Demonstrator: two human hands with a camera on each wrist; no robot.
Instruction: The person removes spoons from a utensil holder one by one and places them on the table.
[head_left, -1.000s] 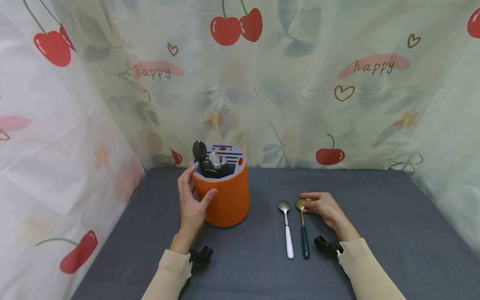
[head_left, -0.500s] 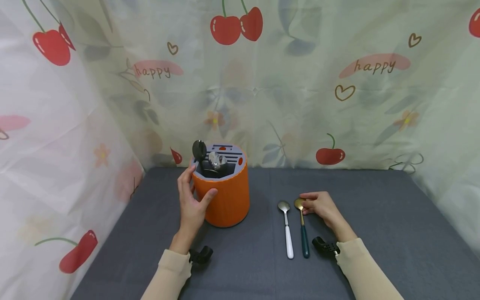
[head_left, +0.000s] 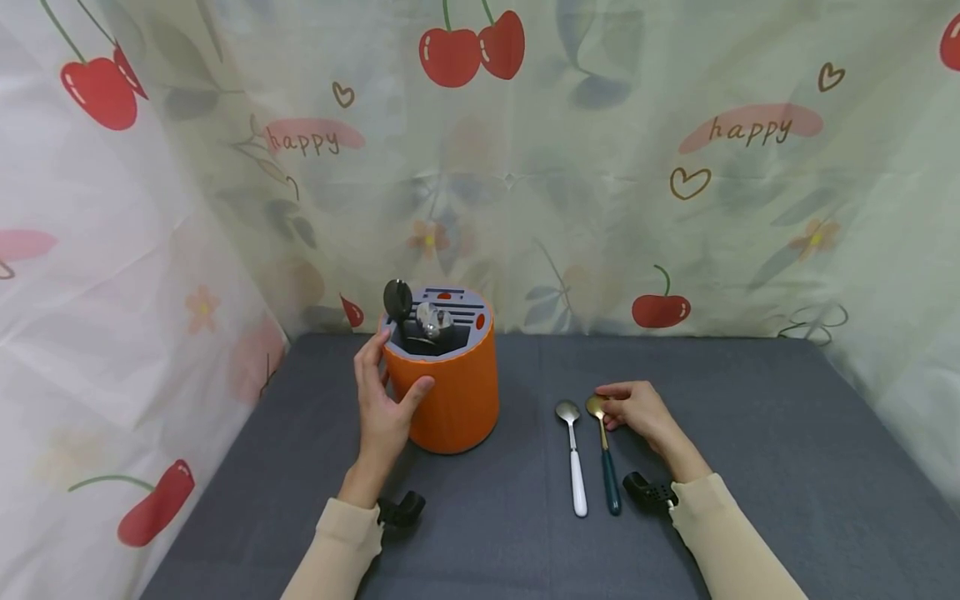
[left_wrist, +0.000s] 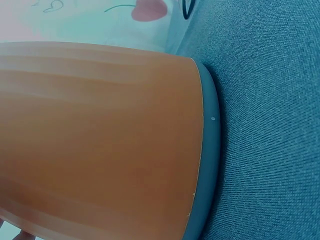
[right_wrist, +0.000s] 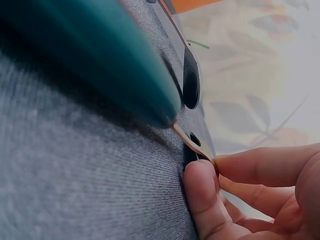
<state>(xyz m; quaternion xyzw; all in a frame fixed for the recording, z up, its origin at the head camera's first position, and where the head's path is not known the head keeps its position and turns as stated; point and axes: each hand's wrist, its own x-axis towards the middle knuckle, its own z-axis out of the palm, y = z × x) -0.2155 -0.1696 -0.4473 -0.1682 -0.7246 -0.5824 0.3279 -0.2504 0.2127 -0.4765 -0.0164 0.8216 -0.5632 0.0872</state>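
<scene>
My left hand (head_left: 381, 421) holds the side of an orange knife-block-style utensil holder (head_left: 457, 400), its thumb across the front and fingers round the left side. In the left wrist view the orange wall (left_wrist: 100, 130) stands upright on the cloth. Thumb and fingers of my right hand (head_left: 639, 414) pinch a gold spoon with a dark teal handle (head_left: 611, 483) at its bowl end. That handle (right_wrist: 100, 55) lies close over the cloth in the right wrist view. Left of it lies a silver spoon with a white handle (head_left: 577, 483), bowl pointing away from me.
Inside the holder's open front section stand a dark round-headed utensil (head_left: 397, 298) and a shiny metal one (head_left: 432, 319). The grey cloth-covered table (head_left: 495, 533) ends at a printed curtain (head_left: 510, 225) behind and at both sides.
My right hand has shifted slightly left and away from me, swinging the gold spoon's bowl a little left with it. The left hand and holder stay in place.
</scene>
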